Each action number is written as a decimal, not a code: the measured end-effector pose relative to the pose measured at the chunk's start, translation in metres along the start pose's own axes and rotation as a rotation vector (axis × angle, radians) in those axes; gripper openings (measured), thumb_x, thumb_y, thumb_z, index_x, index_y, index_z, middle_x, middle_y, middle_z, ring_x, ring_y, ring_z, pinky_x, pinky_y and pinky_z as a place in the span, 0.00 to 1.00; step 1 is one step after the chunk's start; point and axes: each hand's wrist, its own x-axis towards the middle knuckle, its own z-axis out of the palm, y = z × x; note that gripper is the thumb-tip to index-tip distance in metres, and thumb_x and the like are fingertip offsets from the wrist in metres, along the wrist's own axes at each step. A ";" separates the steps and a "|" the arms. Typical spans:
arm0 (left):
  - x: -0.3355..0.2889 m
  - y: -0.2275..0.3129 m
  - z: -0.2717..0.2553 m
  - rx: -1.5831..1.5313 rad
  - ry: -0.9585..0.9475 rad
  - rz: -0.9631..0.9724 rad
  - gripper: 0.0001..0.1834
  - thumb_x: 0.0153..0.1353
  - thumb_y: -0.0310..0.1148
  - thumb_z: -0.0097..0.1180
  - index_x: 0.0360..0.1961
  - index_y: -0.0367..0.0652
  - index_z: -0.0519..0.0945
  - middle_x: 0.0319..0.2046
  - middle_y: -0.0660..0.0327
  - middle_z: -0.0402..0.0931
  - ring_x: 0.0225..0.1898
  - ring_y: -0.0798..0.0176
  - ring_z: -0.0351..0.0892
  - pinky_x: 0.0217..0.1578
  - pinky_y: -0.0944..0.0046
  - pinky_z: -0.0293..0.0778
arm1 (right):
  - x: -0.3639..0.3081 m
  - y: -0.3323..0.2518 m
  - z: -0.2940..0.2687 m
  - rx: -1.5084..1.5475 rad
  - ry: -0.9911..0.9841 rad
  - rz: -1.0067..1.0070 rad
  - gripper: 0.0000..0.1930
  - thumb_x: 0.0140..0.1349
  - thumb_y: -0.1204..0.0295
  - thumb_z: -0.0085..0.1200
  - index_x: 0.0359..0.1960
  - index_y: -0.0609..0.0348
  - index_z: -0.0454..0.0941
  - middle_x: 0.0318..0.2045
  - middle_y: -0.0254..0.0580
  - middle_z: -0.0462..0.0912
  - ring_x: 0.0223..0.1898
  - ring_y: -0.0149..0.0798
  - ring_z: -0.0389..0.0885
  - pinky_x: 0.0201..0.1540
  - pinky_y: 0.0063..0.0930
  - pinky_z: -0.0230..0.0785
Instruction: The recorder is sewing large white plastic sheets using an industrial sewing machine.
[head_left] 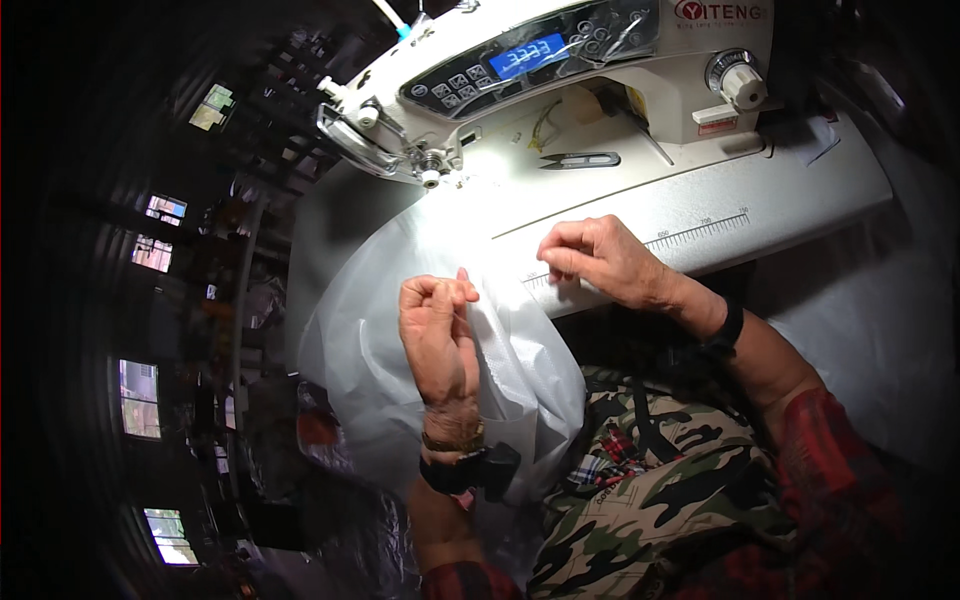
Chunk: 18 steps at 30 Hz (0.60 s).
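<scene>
White sheer fabric (380, 300) spreads from beneath the sewing machine's needle area, over the table edge and down in folds toward my lap. My left hand (438, 335) is raised over this fabric, thumb and fingers pinched together with the index finger pointing up. To its right, my right hand (605, 262) hovers above the ruler edge of the table, its thumb and fingertips also pressed together. Whatever either pinch holds is too fine or too hidden to make out. The white sewing machine (540, 80) stands beyond both hands, its lamp lighting the needle area.
Small thread snips (580, 160) lie on the machine bed, with yellowish thread scraps (543, 128) behind them. The pale table (800, 200) has a printed ruler along its near edge. A camouflage-patterned apron (660, 490) covers my lap. Windows show in the dark room at left.
</scene>
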 end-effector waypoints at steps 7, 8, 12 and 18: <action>-0.035 -0.002 0.032 0.358 -0.059 0.048 0.01 0.70 0.24 0.48 0.39 0.39 0.69 0.29 0.62 0.74 0.36 0.68 0.76 0.66 0.55 0.57 | 0.041 -0.009 0.038 0.591 -0.018 0.416 0.12 0.66 0.68 0.53 0.36 0.68 0.79 0.26 0.41 0.82 0.19 0.24 0.73 0.23 0.24 0.68; -0.038 -0.003 0.033 0.335 -0.081 0.031 0.01 0.70 0.23 0.48 0.39 0.40 0.70 0.29 0.63 0.73 0.36 0.67 0.76 0.65 0.56 0.59 | 0.046 -0.009 0.042 0.741 -0.004 0.474 0.11 0.66 0.69 0.53 0.34 0.67 0.78 0.25 0.39 0.81 0.17 0.24 0.71 0.21 0.24 0.66; -0.041 0.005 0.031 0.669 -0.249 0.193 0.01 0.70 0.23 0.48 0.38 0.39 0.71 0.29 0.65 0.74 0.39 0.66 0.78 0.63 0.61 0.61 | 0.037 -0.004 0.055 0.927 0.046 0.533 0.09 0.67 0.70 0.54 0.29 0.61 0.73 0.22 0.34 0.76 0.13 0.24 0.64 0.16 0.23 0.61; -0.026 0.030 0.041 0.960 -0.449 0.446 0.11 0.59 0.17 0.56 0.44 0.35 0.76 0.48 0.48 0.79 0.47 0.49 0.81 0.49 0.61 0.75 | -0.021 -0.009 0.039 0.591 -0.006 0.307 0.10 0.68 0.71 0.50 0.30 0.64 0.75 0.21 0.32 0.75 0.20 0.24 0.71 0.24 0.20 0.67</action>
